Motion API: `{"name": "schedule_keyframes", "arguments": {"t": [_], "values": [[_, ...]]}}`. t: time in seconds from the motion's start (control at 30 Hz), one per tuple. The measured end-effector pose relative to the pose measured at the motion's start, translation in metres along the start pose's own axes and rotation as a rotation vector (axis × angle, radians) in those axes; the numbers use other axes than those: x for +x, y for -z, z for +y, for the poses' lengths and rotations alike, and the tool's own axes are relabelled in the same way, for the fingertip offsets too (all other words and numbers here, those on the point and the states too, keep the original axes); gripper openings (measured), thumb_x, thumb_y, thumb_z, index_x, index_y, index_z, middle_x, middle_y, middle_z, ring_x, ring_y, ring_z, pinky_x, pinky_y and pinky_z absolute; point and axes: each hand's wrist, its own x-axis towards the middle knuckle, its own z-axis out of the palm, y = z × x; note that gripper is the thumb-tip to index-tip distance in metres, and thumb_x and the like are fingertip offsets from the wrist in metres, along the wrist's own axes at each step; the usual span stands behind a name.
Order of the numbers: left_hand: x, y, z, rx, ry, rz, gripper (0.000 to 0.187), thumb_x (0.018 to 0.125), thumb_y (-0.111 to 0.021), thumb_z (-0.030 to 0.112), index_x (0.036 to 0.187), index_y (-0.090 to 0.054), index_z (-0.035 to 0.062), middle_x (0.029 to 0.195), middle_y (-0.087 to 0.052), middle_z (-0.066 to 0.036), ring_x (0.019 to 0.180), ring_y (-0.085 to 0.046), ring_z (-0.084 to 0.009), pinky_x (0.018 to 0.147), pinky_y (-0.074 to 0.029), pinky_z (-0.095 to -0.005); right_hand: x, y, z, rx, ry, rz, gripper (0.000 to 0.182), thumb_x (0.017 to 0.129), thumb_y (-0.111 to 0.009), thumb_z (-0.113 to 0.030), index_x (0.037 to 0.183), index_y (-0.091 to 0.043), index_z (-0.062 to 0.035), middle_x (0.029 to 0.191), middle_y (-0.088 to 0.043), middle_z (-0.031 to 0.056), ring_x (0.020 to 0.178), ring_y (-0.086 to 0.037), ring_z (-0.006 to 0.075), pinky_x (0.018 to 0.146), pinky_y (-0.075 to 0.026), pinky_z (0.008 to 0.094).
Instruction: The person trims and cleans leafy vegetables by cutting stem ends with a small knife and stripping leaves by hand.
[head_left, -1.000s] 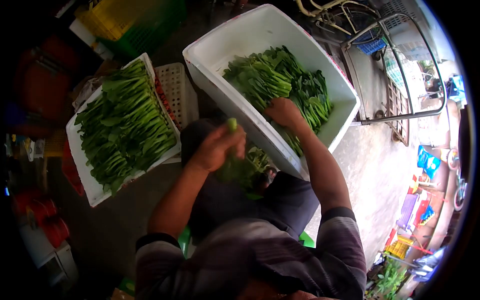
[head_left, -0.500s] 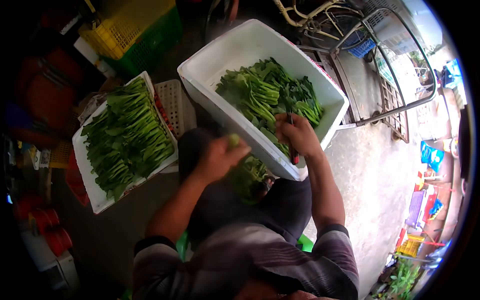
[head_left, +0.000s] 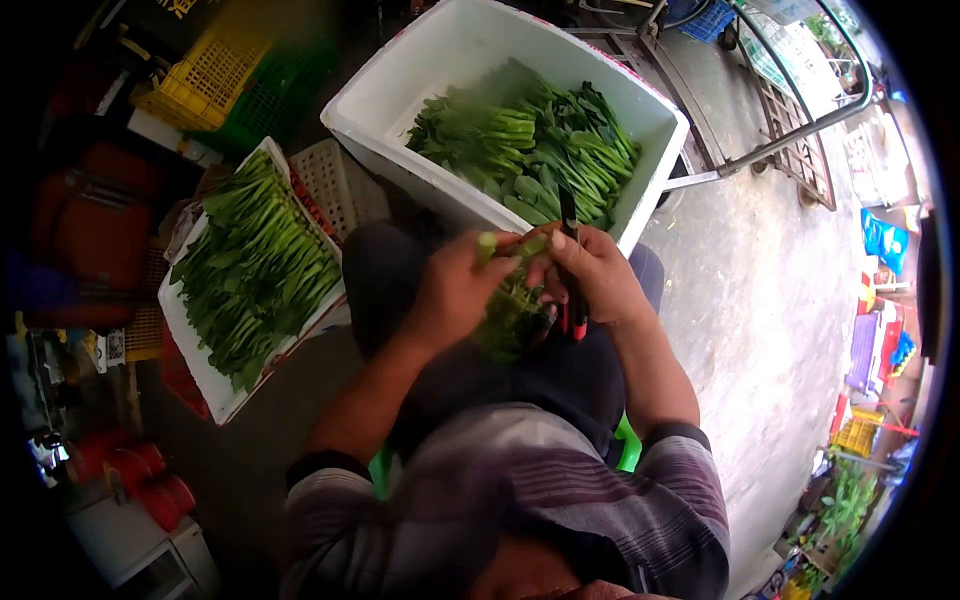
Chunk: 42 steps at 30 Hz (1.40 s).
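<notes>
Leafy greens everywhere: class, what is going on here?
A seated person's left hand holds green stalks, close to the right hand, which grips a dark tool with red on it. Loose greens lie in the deep white box; others lie in rows on the shallow white tray.

The deep box (head_left: 360,105) looks like white foam, matt and smooth on its walls. The shallow tray (head_left: 187,320) has the same pale, matt foam look. Beside it, the perforated crate (head_left: 325,180) is off-white plastic. The yellow crate (head_left: 205,80) is plastic with a meshed wall. The trolley (head_left: 745,155) has a smooth metal tube with a dull shine. The shirt (head_left: 480,475) is soft, matt, striped cloth, and the trousers (head_left: 475,385) are dark, matt cloth. The floor (head_left: 735,330) looks like hard concrete, mottled and mostly matt. The leaves (head_left: 590,150) have a faint sheen.
</notes>
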Motion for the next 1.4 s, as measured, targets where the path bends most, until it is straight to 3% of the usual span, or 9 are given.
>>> {"name": "schedule_keyframes", "arguments": {"t": [0.17, 0.27, 0.37, 0.5, 0.6, 0.7, 0.9, 1.2, 1.4], "values": [[-0.014, -0.003, -0.018, -0.883, 0.460, 0.160, 0.023, 0.101, -0.066, 0.021, 0.113, -0.066, 0.0017, 0.097, -0.066, -0.005, 0.082, -0.064, -0.0164, 0.079, -0.054, -0.0306, -0.007, 0.006, 0.025, -0.236, 0.025, 0.082, 0.031, 0.097, -0.069, -0.020, 0.119, -0.064, 0.0005, 0.080, -0.065, 0.0042, 0.063, -0.055, 0.0057, 0.059, -0.046, 0.0219], [-0.012, -0.007, -0.012, -0.938, 0.541, 0.244, 0.024, 0.101, -0.067, 0.025, 0.111, -0.066, 0.0035, 0.097, -0.066, -0.004, 0.082, -0.063, -0.0144, 0.076, -0.053, -0.0298, -0.003, -0.005, 0.031, -0.337, 0.040, 0.086, 0.025, 0.094, -0.070, -0.017, 0.111, -0.066, 0.0007, 0.081, -0.064, 0.0012, 0.066, -0.055, 0.0062, 0.060, -0.046, 0.0241], [-0.012, -0.014, -0.024, -0.838, 0.527, 0.272, 0.026, 0.100, -0.067, 0.026, 0.113, -0.066, 0.0031, 0.097, -0.066, -0.003, 0.083, -0.063, -0.0131, 0.076, -0.052, -0.0288, 0.010, -0.010, 0.044, -0.589, 0.232, 0.087, 0.023, 0.092, -0.072, -0.018, 0.103, -0.068, 0.0015, 0.078, -0.063, 0.0007, 0.067, -0.054, 0.0079, 0.061, -0.045, 0.0277], [-0.017, -0.013, -0.033, -0.861, 0.554, 0.236, 0.023, 0.101, -0.066, 0.024, 0.112, -0.066, 0.0039, 0.096, -0.066, -0.002, 0.082, -0.062, -0.0114, 0.073, -0.052, -0.0268, 0.020, -0.022, 0.044, -0.668, 0.175, 0.106, 0.026, 0.084, -0.074, -0.021, 0.089, -0.066, 0.0031, 0.073, -0.063, 0.0204, 0.066, -0.062, 0.0286, 0.065, -0.050, 0.0412], [-0.020, -0.015, -0.039, -0.813, 0.594, 0.258, 0.019, 0.102, -0.065, 0.023, 0.107, -0.066, 0.0053, 0.093, -0.065, -0.001, 0.077, -0.061, -0.0109, 0.068, -0.051, -0.0266, 0.025, -0.016, 0.059, -0.716, 0.170, 0.054, 0.026, 0.084, -0.072, -0.021, 0.087, -0.065, 0.0035, 0.071, -0.063, 0.0208, 0.065, -0.063, 0.0304, 0.064, -0.050, 0.0413], [-0.022, -0.009, -0.044, -0.700, 0.627, 0.197, 0.017, 0.102, -0.065, 0.023, 0.103, -0.064, 0.0061, 0.088, -0.063, -0.001, 0.072, -0.059, -0.0115, 0.063, -0.050, -0.0281, 0.024, -0.012, 0.064, -0.788, 0.223, 0.062, 0.019, 0.087, -0.067, -0.015, 0.093, -0.067, 0.0027, 0.064, -0.059, 0.0145, 0.058, -0.055, 0.0215, 0.059, -0.045, 0.0373], [-0.034, -0.001, -0.053, -0.727, 0.724, 0.166, 0.018, 0.101, -0.066, 0.021, 0.105, -0.060, 0.0050, 0.081, -0.058, -0.003, 0.068, -0.057, -0.0136, 0.059, -0.049, -0.0309, 0.019, -0.010, 0.069, -0.960, 0.302, 0.098, 0.017, 0.087, -0.065, -0.013, 0.093, -0.064, 0.0024, 0.069, -0.060, 0.0215, 0.061, -0.057, 0.0371, 0.060, -0.045, 0.0429], [-0.051, -0.009, -0.064, -0.505, 0.632, 0.219, 0.018, 0.102, -0.064, 0.021, 0.107, -0.060, 0.0041, 0.080, -0.059, -0.003, 0.070, -0.057, -0.0132, 0.063, -0.049, -0.0302, 0.013, -0.012, 0.054, -0.773, 0.077, -0.158, 0.016, 0.087, -0.066, -0.012, 0.097, -0.068, 0.0001, 0.070, -0.063, 0.0128, 0.061, -0.058, 0.0205, 0.060, -0.047, 0.0358], [-0.044, 0.008, -0.060, -0.495, 0.462, 0.244, 0.022, 0.103, -0.062, 0.023, 0.108, -0.060, 0.0020, 0.083, -0.060, -0.004, 0.072, -0.057, -0.0125, 0.069, -0.049, -0.0288, -0.007, -0.016, 0.072, -0.742, 0.185, -0.285, 0.021, 0.086, -0.071, -0.014, 0.103, -0.070, -0.0011, 0.076, -0.068, 0.0132, 0.068, -0.064, 0.0210, 0.065, -0.051, 0.0336]]}}
